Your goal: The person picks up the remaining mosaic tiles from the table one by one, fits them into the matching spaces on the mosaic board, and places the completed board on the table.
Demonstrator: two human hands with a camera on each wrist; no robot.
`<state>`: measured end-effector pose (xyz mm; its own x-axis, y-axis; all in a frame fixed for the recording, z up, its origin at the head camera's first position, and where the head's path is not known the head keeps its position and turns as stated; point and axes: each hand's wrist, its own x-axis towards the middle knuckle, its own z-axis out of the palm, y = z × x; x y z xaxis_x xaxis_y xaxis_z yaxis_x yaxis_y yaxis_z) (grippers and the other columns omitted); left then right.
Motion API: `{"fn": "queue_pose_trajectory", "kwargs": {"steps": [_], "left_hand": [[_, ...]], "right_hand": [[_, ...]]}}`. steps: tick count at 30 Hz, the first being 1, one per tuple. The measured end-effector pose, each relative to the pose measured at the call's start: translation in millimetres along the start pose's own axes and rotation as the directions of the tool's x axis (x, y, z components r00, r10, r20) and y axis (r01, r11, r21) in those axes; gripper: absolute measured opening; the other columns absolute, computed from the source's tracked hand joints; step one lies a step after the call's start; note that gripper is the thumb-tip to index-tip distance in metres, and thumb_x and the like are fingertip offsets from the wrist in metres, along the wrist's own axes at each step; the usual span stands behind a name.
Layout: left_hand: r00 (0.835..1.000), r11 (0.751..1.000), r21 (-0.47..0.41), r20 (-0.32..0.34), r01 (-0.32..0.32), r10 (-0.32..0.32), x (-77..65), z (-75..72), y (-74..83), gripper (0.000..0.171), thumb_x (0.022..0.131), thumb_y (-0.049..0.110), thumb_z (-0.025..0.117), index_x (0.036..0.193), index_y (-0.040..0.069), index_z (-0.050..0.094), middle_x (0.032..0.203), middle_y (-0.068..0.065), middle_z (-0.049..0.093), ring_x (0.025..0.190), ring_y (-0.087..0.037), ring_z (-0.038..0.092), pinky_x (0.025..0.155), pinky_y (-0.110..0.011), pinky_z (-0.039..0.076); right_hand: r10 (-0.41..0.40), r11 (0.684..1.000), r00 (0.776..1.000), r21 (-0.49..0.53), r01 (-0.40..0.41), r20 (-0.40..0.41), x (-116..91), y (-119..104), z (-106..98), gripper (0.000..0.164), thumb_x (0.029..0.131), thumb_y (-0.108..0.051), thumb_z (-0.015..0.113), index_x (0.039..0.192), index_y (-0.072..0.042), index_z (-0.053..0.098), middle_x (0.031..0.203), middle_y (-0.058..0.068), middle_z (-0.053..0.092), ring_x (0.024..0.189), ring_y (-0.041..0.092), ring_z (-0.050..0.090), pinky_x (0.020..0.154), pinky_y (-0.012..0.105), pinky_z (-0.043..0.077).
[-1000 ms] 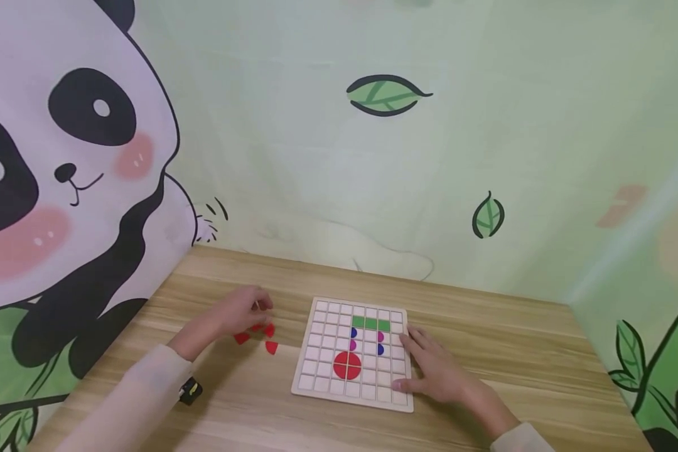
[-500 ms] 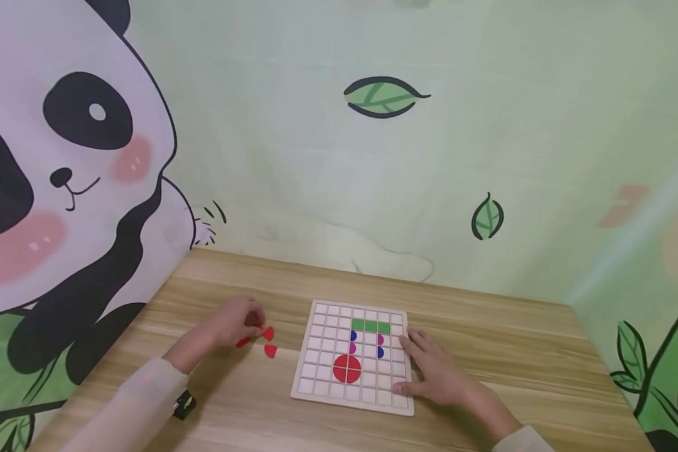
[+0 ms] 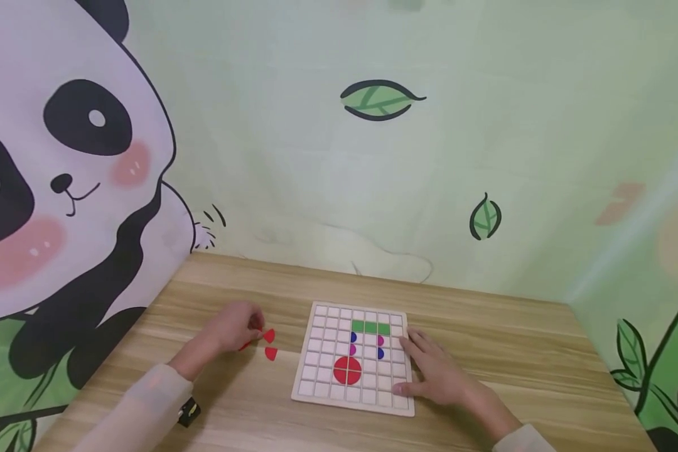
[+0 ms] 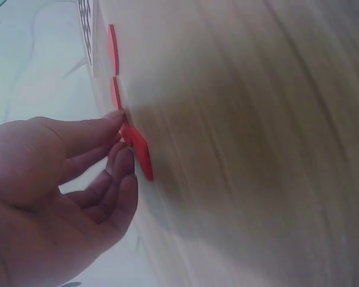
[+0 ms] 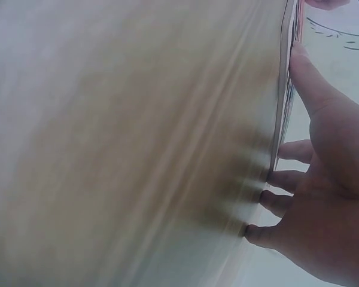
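Observation:
My left hand (image 3: 238, 328) is low over the table, left of the board, its thumb and fingertips pinching a small red quarter-circle piece (image 4: 125, 136). Another red piece (image 4: 142, 154) lies right by those fingertips, partly hidden from the head view. Two more red quarter-circle pieces (image 3: 270, 353) lie just to the hand's right. With fingers spread, my right hand (image 3: 437, 371) rests at the right edge of the white grid board (image 3: 322, 359), thumb on its top. On the board are a red circle of quarter pieces (image 3: 341, 364), green squares (image 3: 371, 328), and blue and magenta half-circles (image 3: 380, 340).
The wooden table (image 3: 260, 408) runs back to a green cloth wall printed with leaves and a panda. A small black object (image 3: 189, 412) shows beside the left sleeve.
My left hand has come down onto the red pieces and its fingertips have drawn together on one. The right hand keeps its place at the board's edge.

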<state>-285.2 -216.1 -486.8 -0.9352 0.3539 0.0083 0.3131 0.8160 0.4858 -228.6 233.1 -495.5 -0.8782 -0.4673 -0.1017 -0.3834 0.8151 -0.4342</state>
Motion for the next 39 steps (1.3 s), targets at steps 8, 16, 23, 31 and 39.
{"fn": "queue_pose_trajectory", "kwargs": {"steps": [8, 16, 23, 31, 39], "left_hand": [[0.998, 0.997, -0.038, 0.009, 0.063, -0.063, 1.0, -2.8, 5.6, 0.012, 0.091, 0.002, 0.079, 0.097, -0.001, 0.069, 0.089, -0.006, 0.068, 0.083, -0.020, 0.063, 0.079, -0.041, 0.058], [0.998, 0.997, -0.056, 0.024, 0.055, -0.053, 1.7, -3.3, 0.5, 0.012, 0.091, 0.002, 0.079, 0.093, 0.001, 0.068, 0.085, -0.003, 0.065, 0.079, -0.017, 0.060, 0.074, -0.036, 0.054], [1.000, 0.998, -0.060, 0.007, 0.024, -0.024, -0.4, -6.5, 3.4, 0.015, 0.091, -0.001, 0.078, 0.089, 0.007, 0.066, 0.081, 0.000, 0.064, 0.075, -0.016, 0.057, 0.069, -0.033, 0.052], [0.999, 1.000, -0.023, -0.043, 0.002, -0.003, 3.0, -11.0, 27.6, 0.013, 0.098, 0.009, 0.075, 0.091, 0.015, 0.067, 0.084, 0.004, 0.067, 0.073, -0.014, 0.057, 0.066, -0.033, 0.050], [0.998, 0.989, -0.135, -0.029, -0.066, 0.063, 17.9, 2.6, 66.8, 0.013, 0.099, 0.010, 0.075, 0.093, 0.015, 0.065, 0.085, 0.003, 0.066, 0.069, -0.012, 0.059, 0.062, -0.030, 0.051]], "right_hand": [[-0.002, 1.000, 1.000, -0.002, 0.002, -0.003, 3, 1, -2, 0.102, 0.091, -0.062, 0.075, 0.164, -0.004, 0.034, 0.174, 0.020, 0.017, 0.160, 0.045, 0.011, 0.123, 0.071, 0.015], [-0.005, 1.000, 1.000, -0.008, 0.005, 0.006, 4, 1, -2, 0.103, 0.091, -0.063, 0.074, 0.165, -0.005, 0.033, 0.174, 0.020, 0.017, 0.160, 0.045, 0.010, 0.121, 0.072, 0.015], [-0.003, 1.000, 1.000, -0.005, 0.003, 0.006, 4, 1, -1, 0.102, 0.091, -0.062, 0.075, 0.165, -0.004, 0.033, 0.175, 0.020, 0.017, 0.160, 0.045, 0.010, 0.121, 0.073, 0.015], [-0.011, 1.000, 1.000, -0.001, 0.011, 0.006, 3, 1, 1, 0.102, 0.091, -0.063, 0.074, 0.164, -0.004, 0.034, 0.174, 0.020, 0.017, 0.160, 0.046, 0.010, 0.121, 0.072, 0.016], [-0.019, 1.000, 1.000, -0.007, 0.019, 0.006, -1, 2, -1, 0.103, 0.092, -0.062, 0.075, 0.164, -0.001, 0.033, 0.173, 0.024, 0.017, 0.159, 0.049, 0.011, 0.122, 0.071, 0.016]]}}
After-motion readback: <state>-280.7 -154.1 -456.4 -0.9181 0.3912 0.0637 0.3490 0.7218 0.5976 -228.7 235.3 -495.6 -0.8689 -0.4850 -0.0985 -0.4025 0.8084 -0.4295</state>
